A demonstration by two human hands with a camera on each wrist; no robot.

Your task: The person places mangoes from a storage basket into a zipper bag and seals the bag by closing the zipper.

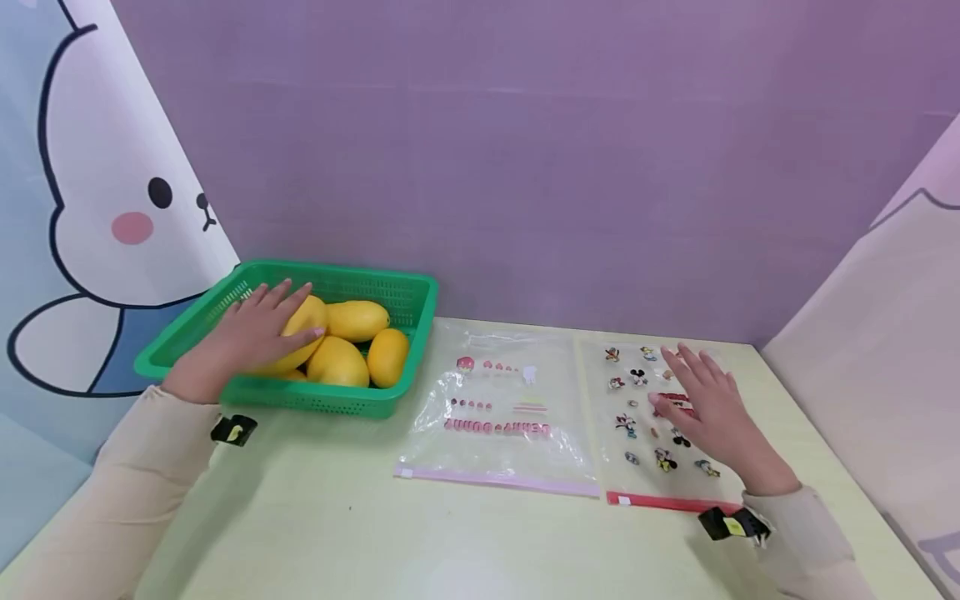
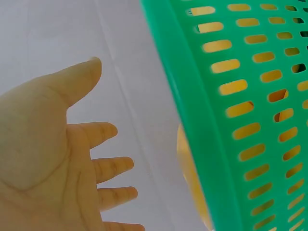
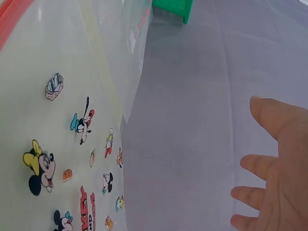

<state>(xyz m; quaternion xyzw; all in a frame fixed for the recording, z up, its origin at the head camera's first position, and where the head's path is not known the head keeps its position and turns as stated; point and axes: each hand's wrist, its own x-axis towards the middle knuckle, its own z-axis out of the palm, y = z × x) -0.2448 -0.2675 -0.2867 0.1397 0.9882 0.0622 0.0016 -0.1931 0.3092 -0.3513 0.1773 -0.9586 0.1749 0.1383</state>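
My left hand point(image 1: 258, 332) is spread above the left side of a green plastic basket point(image 1: 315, 407) that holds several yellow mangoes point(image 1: 337, 363). In the left wrist view its fingers are straight with nothing between them, beside the slotted basket wall point(image 2: 202, 125). Over on the right, my right hand point(image 1: 708, 412) hovers above a clear zip bag with a red slider strip point(image 1: 660, 501) and printed cartoon figures point(image 3: 43, 168). Its fingers point(image 3: 260, 166) are extended and hold nothing. Left of that bag lies another clear zip bag point(image 1: 495, 454) with a pink strip and pink prints.
A pale table point(image 1: 420, 542) carries the basket and both flat bags. Behind it rises a purple backdrop point(image 1: 555, 183). Printed cloth hangs on the left point(image 1: 112, 217) and on the right point(image 1: 885, 333). Each wrist wears a black strap point(image 1: 234, 430).
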